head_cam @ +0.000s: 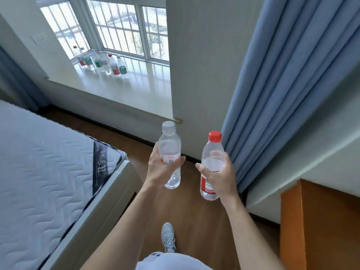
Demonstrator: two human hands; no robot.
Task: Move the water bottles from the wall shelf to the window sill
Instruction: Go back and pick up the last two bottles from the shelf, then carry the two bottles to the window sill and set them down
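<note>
Standing on wooden floor, one white shoe forward. A bed with a quilted mattress takes up the left side, its corner reaching toward the middle. On the right hang a blue curtain and, nearer, an orange wooden cabinet. The strip of floor between bed and curtain runs to the window sill. A white wall section hides the sill's right end.

Count: two water bottles in hand. On the sill, far left corner by the window, a cluster of bottles stands upright and close together. At least six; exact number unclear at this distance. Caps red and white, labels red and green.

Left grip: fingers and thumb curled round the middle of the white-capped bottle, over its label. Bottle upright, held above the floor.

Right grip: fingers wrapped round the body of the red-capped bottle, thumb on the near side, red label showing below the hand. Bottle upright, just beside the curtain's edge.

The two held bottles are near each other, not touching, both well apart from the sill.
</note>
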